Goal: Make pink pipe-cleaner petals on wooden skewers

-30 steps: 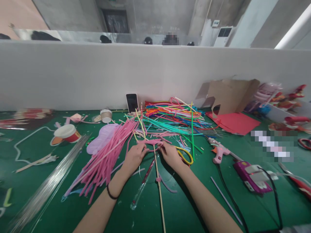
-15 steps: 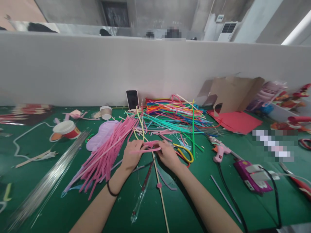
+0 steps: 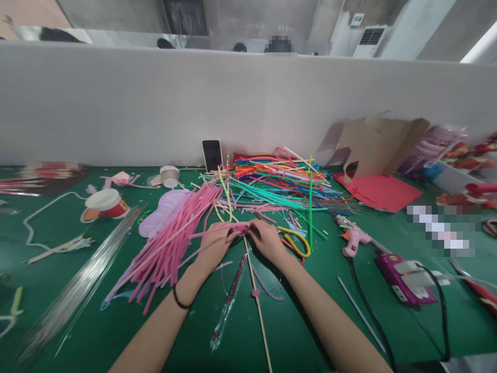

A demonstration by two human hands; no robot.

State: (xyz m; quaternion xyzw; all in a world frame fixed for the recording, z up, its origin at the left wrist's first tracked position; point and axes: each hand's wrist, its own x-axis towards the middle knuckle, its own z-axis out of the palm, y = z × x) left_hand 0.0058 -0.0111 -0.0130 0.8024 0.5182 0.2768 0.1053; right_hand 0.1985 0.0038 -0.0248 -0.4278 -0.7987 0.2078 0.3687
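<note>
the left hand (image 3: pixel 212 248) and the right hand (image 3: pixel 269 243) met above the desk (image 3: pixel 322 316), the fingers (image 3: pixel 234 234) of both pinching a pink strip (image 3: pixel 212 230). its loose end ran out leftward from the fingers, past the left knuckles. a thin pale stick (image 3: pixel 261 324) reached from just below the fingers toward the wearer, a pink bead (image 3: pixel 255 292) partway along it; the fingertips hid its far end, so whether the strip went around it could not be told. a slim clear packet (image 3: pixel 232 291) lay slantwise on the near side of the fingers. a tool with yellow and red handles (image 3: pixel 308 243) lay near the right fingers. a bundle of pink strips (image 3: pixel 174 243) spread left of the fingers, a many-coloured pile (image 3: pixel 279 178) beyond them, and a pink glue gun (image 3: pixel 354 242) well apart to their right.
</note>
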